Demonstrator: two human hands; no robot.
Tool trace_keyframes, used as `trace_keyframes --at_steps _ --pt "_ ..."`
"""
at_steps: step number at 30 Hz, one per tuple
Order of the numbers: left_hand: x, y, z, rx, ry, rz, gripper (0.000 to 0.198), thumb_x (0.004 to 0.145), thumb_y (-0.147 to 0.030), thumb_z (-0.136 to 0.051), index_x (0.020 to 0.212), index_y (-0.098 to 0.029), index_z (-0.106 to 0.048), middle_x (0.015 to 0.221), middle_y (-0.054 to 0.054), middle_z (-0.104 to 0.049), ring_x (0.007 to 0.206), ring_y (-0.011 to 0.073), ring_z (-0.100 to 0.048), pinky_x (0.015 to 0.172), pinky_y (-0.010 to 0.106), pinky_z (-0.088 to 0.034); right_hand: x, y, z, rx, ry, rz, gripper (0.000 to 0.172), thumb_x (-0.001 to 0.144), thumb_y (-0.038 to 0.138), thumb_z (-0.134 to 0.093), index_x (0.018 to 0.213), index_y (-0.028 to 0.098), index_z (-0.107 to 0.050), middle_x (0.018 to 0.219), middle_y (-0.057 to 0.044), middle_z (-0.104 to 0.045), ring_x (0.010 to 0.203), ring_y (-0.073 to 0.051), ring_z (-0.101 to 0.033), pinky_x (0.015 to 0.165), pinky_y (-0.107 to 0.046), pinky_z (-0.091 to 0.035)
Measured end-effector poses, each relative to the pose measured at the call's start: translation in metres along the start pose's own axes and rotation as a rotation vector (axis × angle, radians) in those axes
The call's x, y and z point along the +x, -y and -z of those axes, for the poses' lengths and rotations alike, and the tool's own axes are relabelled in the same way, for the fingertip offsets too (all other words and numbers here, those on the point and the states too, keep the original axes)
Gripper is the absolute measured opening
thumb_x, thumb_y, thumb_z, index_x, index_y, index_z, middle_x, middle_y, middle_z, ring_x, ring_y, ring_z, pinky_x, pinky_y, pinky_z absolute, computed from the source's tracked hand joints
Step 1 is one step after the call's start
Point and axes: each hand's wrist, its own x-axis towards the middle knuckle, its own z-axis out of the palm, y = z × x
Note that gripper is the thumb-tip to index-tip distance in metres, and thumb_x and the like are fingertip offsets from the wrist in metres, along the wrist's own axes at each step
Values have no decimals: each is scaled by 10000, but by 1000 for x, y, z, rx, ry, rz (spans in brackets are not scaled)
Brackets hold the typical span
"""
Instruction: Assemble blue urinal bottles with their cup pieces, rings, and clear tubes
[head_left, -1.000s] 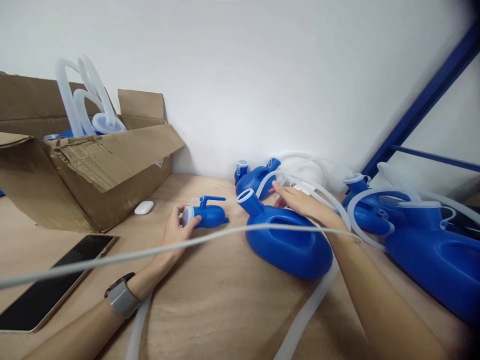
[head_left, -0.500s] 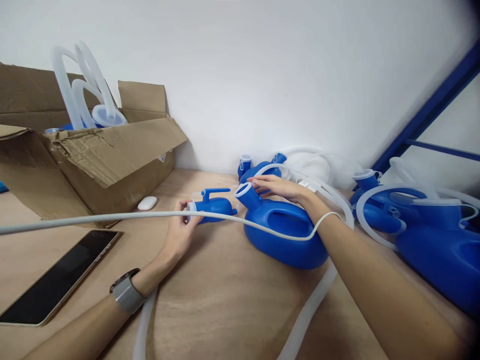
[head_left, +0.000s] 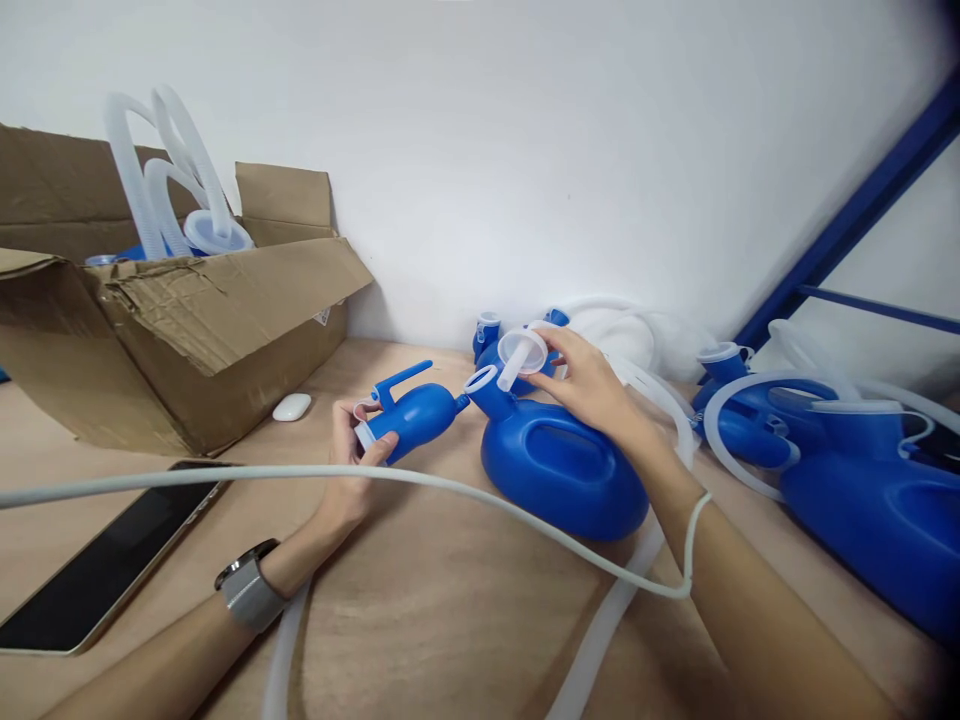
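Note:
My left hand point(head_left: 351, 455) grips a small blue plastic funnel piece point(head_left: 411, 412) by its white-rimmed end and holds it tilted up off the table, its narrow tip close to the neck of a big blue plastic bottle point(head_left: 553, 462) lying on the wooden table. My right hand point(head_left: 592, 388) is above that bottle and pinches a translucent white cap point(head_left: 521, 352) lifted beside the bottle's open neck point(head_left: 482, 381). A thin white cable point(head_left: 450, 488) runs across the front and loops over my right wrist.
An open cardboard box point(head_left: 172, 330) with white corrugated hoses point(head_left: 161, 170) stands at the left. A phone point(head_left: 97, 565) and a small white oval object point(head_left: 292, 407) lie near it. More blue bottles point(head_left: 862, 480) and hoses lie at the right, by a blue metal frame point(head_left: 847, 215).
My left hand raised and tilted the small blue funnel piece. My right hand lifted the white cap up off the bottle's neck. The white cable sagged lower.

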Motion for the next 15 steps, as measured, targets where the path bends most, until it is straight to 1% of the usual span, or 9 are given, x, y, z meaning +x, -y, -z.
trace_keyframes --at_steps 2,4,6,7,9,11,13,15 --pt "0 3 2 -99 -12 -14 623 577 -515 -701 957 -160 -358 1133 -15 -517 942 -63 -474 766 32 -432 -8 2 1 -86 15 29 412 919 359 -683 1288 184 -631 1285 -128 -604 1157 -310 -618 970 -484 -524" --pt "-1 4 2 -174 -10 -21 658 535 -524 -713 941 -159 -347 1053 -21 -516 882 -64 -468 714 41 -439 -14 4 1 -117 18 76 382 922 349 -684 1260 182 -619 1389 -149 -544 1283 -340 -561 1058 -515 -477" --pt "-4 3 0 -230 2 -12 694 499 -545 -724 922 -157 -335 972 -24 -505 851 -57 -472 684 57 -453 -19 4 1 -96 45 118 357 930 328 -674 1242 181 -582 1471 -149 -516 1380 -346 -500 1093 -517 -456" --pt "-5 1 -1 -250 4 -2 714 482 -558 -730 913 -155 -327 945 -25 -497 853 -48 -485 680 69 -463 -20 5 0 -87 64 132 355 936 315 -666 1247 181 -559 1475 -141 -531 1403 -341 -485 1095 -512 -455" --pt "-7 -3 -4 -264 -7 8 748 450 -570 -742 898 -151 -314 926 -21 -490 882 -30 -513 699 88 -479 -22 6 0 -97 83 162 364 938 297 -666 1256 178 -535 1412 -124 -598 1393 -331 -505 1084 -499 -461" --pt "-7 -7 -7 -247 -31 15 742 442 -559 -738 890 -149 -310 920 -18 -481 889 -37 -504 717 91 -478 -21 7 0 -137 63 201 356 926 289 -686 1232 166 -552 1310 -113 -648 1311 -322 -564 1053 -476 -473" --pt "-5 -10 -8 -248 -57 33 703 444 -526 -717 877 -150 -311 886 -21 -460 833 -63 -453 684 81 -453 -21 8 2 -193 40 231 322 919 287 -698 1192 156 -588 1244 -109 -652 1201 -309 -598 1005 -456 -484" --pt "-3 -12 -9 -250 -68 54 655 460 -509 -675 860 -151 -299 854 -24 -445 790 -72 -420 651 74 -432 -20 8 6 -264 26 237 302 926 302 -693 1180 153 -623 1213 -114 -641 1136 -307 -591 968 -457 -482"
